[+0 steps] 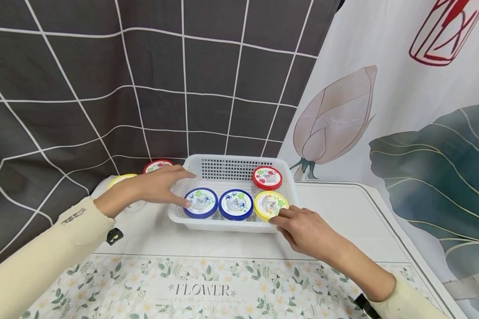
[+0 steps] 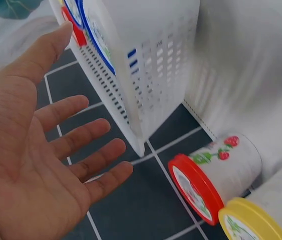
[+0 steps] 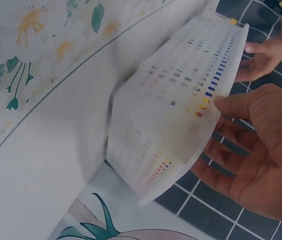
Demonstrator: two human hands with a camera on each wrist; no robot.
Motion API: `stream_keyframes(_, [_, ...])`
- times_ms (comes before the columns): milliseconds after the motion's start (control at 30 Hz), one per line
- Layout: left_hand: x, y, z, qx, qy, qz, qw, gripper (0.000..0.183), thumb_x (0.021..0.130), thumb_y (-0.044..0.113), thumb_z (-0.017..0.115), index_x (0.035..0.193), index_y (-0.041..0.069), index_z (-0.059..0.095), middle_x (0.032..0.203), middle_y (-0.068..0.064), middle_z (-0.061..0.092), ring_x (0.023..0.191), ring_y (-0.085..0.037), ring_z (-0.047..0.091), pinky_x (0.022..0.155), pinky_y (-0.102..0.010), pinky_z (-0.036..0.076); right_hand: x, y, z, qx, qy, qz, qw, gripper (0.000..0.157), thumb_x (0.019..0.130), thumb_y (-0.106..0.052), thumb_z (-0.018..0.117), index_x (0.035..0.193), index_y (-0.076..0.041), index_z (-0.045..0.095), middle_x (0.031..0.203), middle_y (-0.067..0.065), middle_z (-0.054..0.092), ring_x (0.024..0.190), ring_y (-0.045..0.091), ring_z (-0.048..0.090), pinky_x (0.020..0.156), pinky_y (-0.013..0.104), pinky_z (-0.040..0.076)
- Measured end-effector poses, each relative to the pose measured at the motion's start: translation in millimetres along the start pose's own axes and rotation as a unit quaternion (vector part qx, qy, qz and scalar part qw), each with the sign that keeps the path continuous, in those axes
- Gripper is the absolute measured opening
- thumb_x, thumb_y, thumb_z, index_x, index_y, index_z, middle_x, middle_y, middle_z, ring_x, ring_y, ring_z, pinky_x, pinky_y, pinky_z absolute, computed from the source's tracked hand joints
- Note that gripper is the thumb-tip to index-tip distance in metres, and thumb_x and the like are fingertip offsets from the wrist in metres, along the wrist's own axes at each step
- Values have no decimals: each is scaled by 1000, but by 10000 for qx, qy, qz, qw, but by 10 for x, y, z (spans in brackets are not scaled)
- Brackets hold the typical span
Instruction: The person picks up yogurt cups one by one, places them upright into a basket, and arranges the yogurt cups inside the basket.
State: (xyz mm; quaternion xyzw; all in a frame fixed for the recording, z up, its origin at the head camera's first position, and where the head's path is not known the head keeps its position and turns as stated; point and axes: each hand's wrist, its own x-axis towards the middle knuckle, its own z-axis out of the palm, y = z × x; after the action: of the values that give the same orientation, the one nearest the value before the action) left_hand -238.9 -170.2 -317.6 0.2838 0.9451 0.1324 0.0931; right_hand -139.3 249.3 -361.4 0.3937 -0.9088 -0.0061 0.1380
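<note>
A white plastic basket (image 1: pixel 231 225) holds two blue-lidded tubs (image 1: pixel 236 204), a red-lidded tub (image 1: pixel 267 177) and a yellow-lidded tub (image 1: pixel 269 204). Over the basket's left end, my left hand (image 1: pixel 159 185) spreads its fingers, with the thumb tip over the edge of the leftmost blue lid. Its palm is bare in the left wrist view. My right hand (image 1: pixel 305 230) is at the front right corner, fingertips right at the rim and the yellow lid. In the right wrist view its thumb (image 3: pixel 236 106) is straight and the other fingers curve loosely along the rim.
Left of the basket stand another red-lidded tub (image 2: pixel 226 175) and another yellow-lidded tub (image 2: pixel 266 220), partly behind my left arm in the head view. A dark gridded curtain (image 1: pixel 155 110) hangs behind. The table's floral cloth (image 1: pixel 199 274) lies in front.
</note>
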Motion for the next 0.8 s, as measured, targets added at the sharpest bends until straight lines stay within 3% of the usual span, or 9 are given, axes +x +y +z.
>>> stream_keyframes(200, [-119,-111,-60,-51,182,-77,9998,89,91,55,90,162,9,60,158,-25,62,148,-48,55,125,-72,46,-1,5,-1,5,37,-22,10000,26,97,-6,84,121,-18,81,110,1,81,99,21,76,78,40,67])
stream_keyframes(367, [-198,-242,-83,-246,115,-497,9984,92,92,55,88,165,9,56,168,-26,53,157,-52,42,126,-78,42,1,6,4,19,63,-27,10000,26,97,-6,84,121,-18,81,109,0,81,98,20,75,78,40,66])
stream_keyframes(533, [-249,-379,-94,-312,94,-856,9958,95,93,53,88,167,7,52,175,-33,41,159,-59,34,120,-82,46,-6,4,4,23,63,-18,10000,27,97,-6,84,121,-18,81,108,0,80,97,20,75,78,40,66])
stream_keyframes(800, [-338,-561,-96,-70,186,-1028,9945,96,94,51,87,165,-2,51,171,-38,42,156,-62,37,121,-84,42,-4,7,10,4,49,-13,10000,27,96,-6,85,121,-18,81,106,0,79,94,19,73,78,39,66])
